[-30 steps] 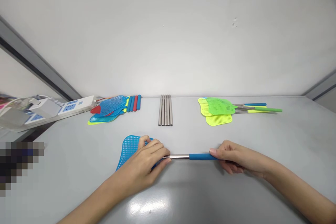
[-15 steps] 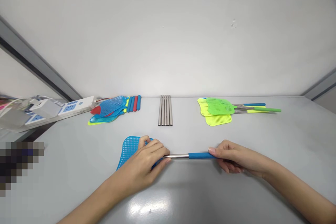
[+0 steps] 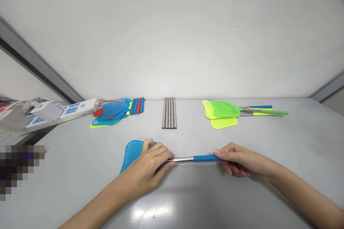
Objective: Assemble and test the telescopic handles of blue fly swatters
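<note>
A blue fly swatter [image 3: 133,153] lies sideways in front of me, its mesh head to the left. My left hand [image 3: 153,162] is closed over the neck, where the head meets the metal rod [image 3: 184,159], and covers part of the mesh. At the other end, my right hand [image 3: 236,159] pinches the tip of the blue handle sleeve [image 3: 205,158] between thumb and fingers. The sleeve sits on the rod, with bare metal showing between it and my left hand.
Behind, on the grey table [image 3: 199,200], several metal tubes [image 3: 169,112] lie side by side. To their left are loose handle sleeves [image 3: 138,106] and stacked swatter heads [image 3: 114,109]. Swatters with rods and handles [image 3: 225,111] are piled at right. A power strip [image 3: 77,109] stands far left.
</note>
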`<state>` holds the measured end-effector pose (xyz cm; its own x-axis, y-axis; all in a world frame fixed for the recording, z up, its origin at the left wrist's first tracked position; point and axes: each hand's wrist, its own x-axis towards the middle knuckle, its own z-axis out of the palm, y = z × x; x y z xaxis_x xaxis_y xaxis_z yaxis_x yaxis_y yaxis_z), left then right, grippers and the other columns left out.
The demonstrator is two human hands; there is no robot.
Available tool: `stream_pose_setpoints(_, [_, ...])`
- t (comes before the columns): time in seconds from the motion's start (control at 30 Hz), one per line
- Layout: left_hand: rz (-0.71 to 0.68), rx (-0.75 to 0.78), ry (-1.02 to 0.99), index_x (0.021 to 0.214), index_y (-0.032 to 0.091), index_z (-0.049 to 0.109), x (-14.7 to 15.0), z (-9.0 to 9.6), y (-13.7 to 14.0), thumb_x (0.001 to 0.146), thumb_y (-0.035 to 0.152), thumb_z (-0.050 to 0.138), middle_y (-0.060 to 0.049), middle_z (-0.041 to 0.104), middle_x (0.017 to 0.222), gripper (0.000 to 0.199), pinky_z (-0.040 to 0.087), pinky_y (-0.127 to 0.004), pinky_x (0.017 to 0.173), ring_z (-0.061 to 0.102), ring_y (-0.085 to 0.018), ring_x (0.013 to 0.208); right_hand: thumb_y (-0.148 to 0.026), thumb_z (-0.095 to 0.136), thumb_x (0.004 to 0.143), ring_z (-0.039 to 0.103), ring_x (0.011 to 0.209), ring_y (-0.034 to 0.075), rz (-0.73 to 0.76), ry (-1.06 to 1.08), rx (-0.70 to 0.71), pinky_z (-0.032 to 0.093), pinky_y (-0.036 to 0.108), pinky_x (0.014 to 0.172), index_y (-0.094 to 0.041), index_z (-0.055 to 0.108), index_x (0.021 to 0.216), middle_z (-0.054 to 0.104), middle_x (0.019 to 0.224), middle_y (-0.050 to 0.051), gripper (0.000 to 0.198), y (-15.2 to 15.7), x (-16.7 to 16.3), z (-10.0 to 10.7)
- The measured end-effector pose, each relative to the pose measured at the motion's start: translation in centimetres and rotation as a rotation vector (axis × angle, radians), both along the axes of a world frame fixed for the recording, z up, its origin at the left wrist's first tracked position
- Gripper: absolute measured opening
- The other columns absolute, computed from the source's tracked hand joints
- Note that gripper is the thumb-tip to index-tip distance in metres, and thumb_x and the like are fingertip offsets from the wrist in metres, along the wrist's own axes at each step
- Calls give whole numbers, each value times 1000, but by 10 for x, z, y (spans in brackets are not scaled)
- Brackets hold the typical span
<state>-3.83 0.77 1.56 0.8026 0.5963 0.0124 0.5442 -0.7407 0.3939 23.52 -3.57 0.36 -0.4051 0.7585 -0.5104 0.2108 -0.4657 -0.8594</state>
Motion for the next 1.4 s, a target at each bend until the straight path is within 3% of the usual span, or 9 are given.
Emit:
stream_pose_setpoints(0.27, [-12, 18, -37, 89, 21, 52, 0, -3, 0, 88, 22, 37, 1, 52, 79, 15, 28, -35, 81, 47, -13, 75, -56, 49, 76, 26, 34, 3, -9, 42, -11, 12, 21, 35, -11, 58, 56, 35, 41, -6, 50, 0, 0, 0])
stream_pose_setpoints(0.4, [-24, 43, -63, 99, 23, 52, 0, 0, -2, 84, 19, 42, -3, 53, 94, 19, 32, -36, 85, 47, -17, 90, -56, 49, 76, 26, 34, 3, -35, 42, -9, 12, 21, 35, -11, 59, 59, 34, 43, -6, 49, 1, 0, 1])
stream_pose_setpoints(0.53, [38, 38, -28, 114, 25, 45, -3, 2, -6, 77, 20, 50, -6, 42, 117, 38, 38, -39, 88, 37, -24, 109, -54, 48, 77, 26, 36, 3, -52, 62, 9, 12, 22, 36, -11, 59, 60, 33, 44, -6, 47, 3, 3, 1])
stream_pose_setpoints(0.7, [68, 20, 7, 128, 24, 30, -7, 2, -6, 77, 19, 46, -8, 29, 132, 53, 38, -40, 96, 29, -26, 121, -51, 50, 77, 25, 39, 4, -77, 76, 2, 12, 23, 38, -13, 57, 60, 31, 48, -6, 42, 6, 7, 0])
stream_pose_setpoints(1.0, [7, 98, -24, 133, 22, 25, -10, -12, -2, 66, 4, 44, -7, 35, 134, 72, 26, -52, 102, 24, -27, 127, -53, 51, 76, 17, 39, 5, -55, -25, -2, 11, 22, 40, -15, 51, 60, 24, 40, -9, 42, 8, 9, 2])
stream_pose_setpoints(1.4, [-3, 93, -6, 131, 22, 30, -11, -13, -1, 62, 3, 42, -4, 40, 131, 73, 25, -51, 104, 25, -25, 127, -51, 55, 74, 20, 40, 5, -46, -40, 38, 13, 22, 42, -13, 59, 67, 28, 41, -8, 39, 8, 9, 2])
